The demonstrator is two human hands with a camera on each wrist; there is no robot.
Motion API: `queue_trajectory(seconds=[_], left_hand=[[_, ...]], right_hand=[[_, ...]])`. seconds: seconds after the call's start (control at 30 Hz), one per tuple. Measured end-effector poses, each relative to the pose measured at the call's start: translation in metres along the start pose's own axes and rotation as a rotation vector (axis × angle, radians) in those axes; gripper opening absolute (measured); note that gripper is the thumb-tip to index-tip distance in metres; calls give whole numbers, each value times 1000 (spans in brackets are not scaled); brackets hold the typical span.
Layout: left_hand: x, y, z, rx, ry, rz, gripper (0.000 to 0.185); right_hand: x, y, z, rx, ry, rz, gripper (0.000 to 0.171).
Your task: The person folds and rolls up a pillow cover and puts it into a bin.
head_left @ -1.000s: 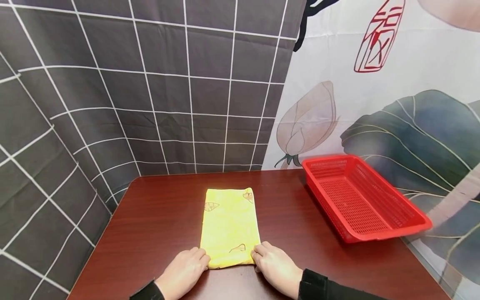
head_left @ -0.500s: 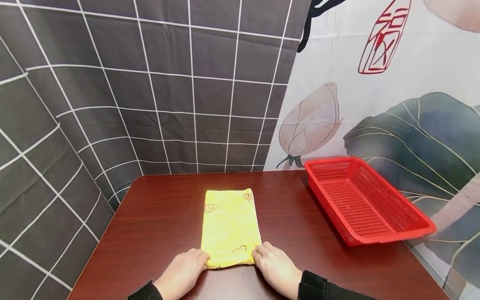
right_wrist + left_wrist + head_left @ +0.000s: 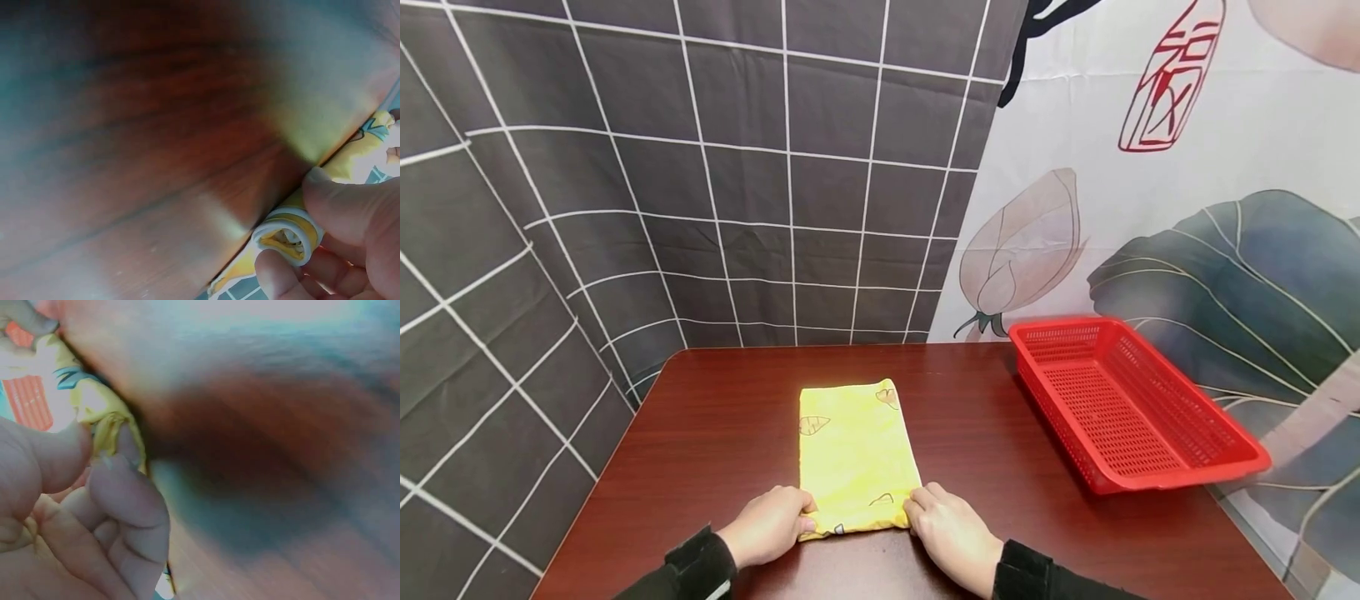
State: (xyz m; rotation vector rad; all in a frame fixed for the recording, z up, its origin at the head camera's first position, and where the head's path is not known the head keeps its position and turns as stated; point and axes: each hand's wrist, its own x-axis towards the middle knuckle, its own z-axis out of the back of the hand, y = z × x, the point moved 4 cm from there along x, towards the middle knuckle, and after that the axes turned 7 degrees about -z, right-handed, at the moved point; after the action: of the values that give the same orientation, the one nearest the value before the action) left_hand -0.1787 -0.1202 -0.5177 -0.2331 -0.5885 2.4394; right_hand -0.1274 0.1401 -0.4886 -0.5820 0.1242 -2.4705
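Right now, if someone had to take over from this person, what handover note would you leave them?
Left hand pinches the near left corner of the yellow towel; right hand grips the near right corner, where the edge is rolled up.
The towel lies folded into a long strip mid-table; the red basket sits at the right, with nothing in it.
Done: folding, first bit of roll. Left, probably: rolling up the remainder.

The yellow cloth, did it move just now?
Yes. The yellow cloth shifted a little left on the table, away from the red basket, as both hands roll up its near end.
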Motion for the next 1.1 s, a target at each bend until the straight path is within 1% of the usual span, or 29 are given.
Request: queue_trajectory(seconds=[0.03, 0.07, 0.1, 0.17, 0.27, 0.47, 0.53, 0.6, 0.67, 0.73, 0.8, 0.83, 0.87, 0.93, 1.0, 1.1], left_hand=[[2, 4, -4, 9, -1, 8, 26], [4, 4, -3, 6, 2, 27, 29], [4, -1, 1, -3, 6, 59, 30], [5, -9, 7, -2, 19, 99, 31], [3, -24, 22, -22, 45, 181, 30], [3, -18, 26, -23, 56, 267, 46], [4, -17, 28, 15, 44, 275, 48], [7, -18, 30, 72, 17, 253, 46], [10, -21, 31, 127, -27, 183, 42], [11, -24, 30, 172, -61, 97, 37], [11, -27, 28, 192, -86, 22, 33], [10, -28, 27, 199, -93, -5, 32], [10, -29, 26, 206, -97, -20, 31], [9, -29, 26, 204, -98, -29, 31], [8, -28, 26, 192, -93, -22, 31], [8, -28, 27, 161, -64, 1, 32]], right_hand=[[0, 0, 0, 9, 6, -3, 11], [1, -1, -1, 18, 14, -7, 12], [1, -1, 0, 31, 24, -10, 13], [2, -2, 0, 44, 34, -16, 15], [4, -3, 1, 49, 44, -20, 16], [4, -2, 2, 34, 26, -25, 18], [4, -2, 2, 34, 24, -28, 18], [5, -1, 2, 36, 28, -33, 19], [5, -1, 2, 45, 40, -41, 19], [6, -2, 2, 53, 54, -48, 19], [6, -2, 2, 64, 67, -53, 19], [7, -3, 1, 73, 73, -55, 19], [7, -3, 1, 85, 81, -59, 19], [8, -5, 1, 130, 102, -74, 19], [10, -7, 0, 187, 131, -89, 18], [14, -10, 2, 264, 209, -114, 18]])
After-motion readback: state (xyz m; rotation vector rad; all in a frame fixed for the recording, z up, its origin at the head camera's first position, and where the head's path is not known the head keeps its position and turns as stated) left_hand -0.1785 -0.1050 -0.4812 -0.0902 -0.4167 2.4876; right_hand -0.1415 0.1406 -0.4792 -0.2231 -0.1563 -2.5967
